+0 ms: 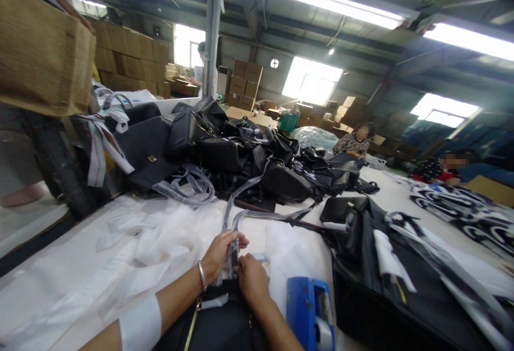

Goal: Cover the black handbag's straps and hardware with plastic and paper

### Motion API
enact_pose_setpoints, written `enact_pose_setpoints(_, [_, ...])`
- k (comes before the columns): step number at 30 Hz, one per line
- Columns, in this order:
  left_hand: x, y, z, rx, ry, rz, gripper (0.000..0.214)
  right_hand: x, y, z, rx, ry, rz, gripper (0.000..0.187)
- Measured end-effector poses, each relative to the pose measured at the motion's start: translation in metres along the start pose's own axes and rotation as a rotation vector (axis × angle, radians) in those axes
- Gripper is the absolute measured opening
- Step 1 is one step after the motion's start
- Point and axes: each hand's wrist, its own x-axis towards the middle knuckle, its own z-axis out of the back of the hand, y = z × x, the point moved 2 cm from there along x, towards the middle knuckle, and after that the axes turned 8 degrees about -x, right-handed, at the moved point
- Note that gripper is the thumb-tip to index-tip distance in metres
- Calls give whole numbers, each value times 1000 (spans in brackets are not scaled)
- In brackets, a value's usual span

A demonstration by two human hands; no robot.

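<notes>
On white table (60, 281), black bags (241, 163), stacked cartons (128, 56)

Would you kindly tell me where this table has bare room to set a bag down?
The bare table strip between the heap of black bags and the patterned goods. Crowded around the left hand and right hand on the wrapped strap: white sheets, tape dispenser.

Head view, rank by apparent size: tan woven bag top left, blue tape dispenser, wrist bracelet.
1. tan woven bag: looks largest, but it is close to the camera and cropped, so its real size is unsure.
2. blue tape dispenser: also close, cut off at the bottom edge.
3. bracelet on the left wrist: clearly smallest.
</notes>
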Motion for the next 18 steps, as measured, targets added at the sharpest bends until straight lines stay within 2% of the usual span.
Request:
enact_pose_setpoints(4, [2, -5, 2, -29, 9, -20, 28, 1, -5, 12, -16, 56, 20, 5])
enact_pose_setpoints(8, [3, -10, 0, -39, 49, -18, 28, 14, -4, 26, 118, 39, 39, 20])
enact_pose_setpoints(13, [5, -5, 0, -29, 33, 72, 24, 23, 1, 18, 307, 55, 59, 31])
enact_pose_setpoints(18, [18, -12, 4, -114, 28, 219, 29, 13, 1, 12, 380, -12, 67, 28])
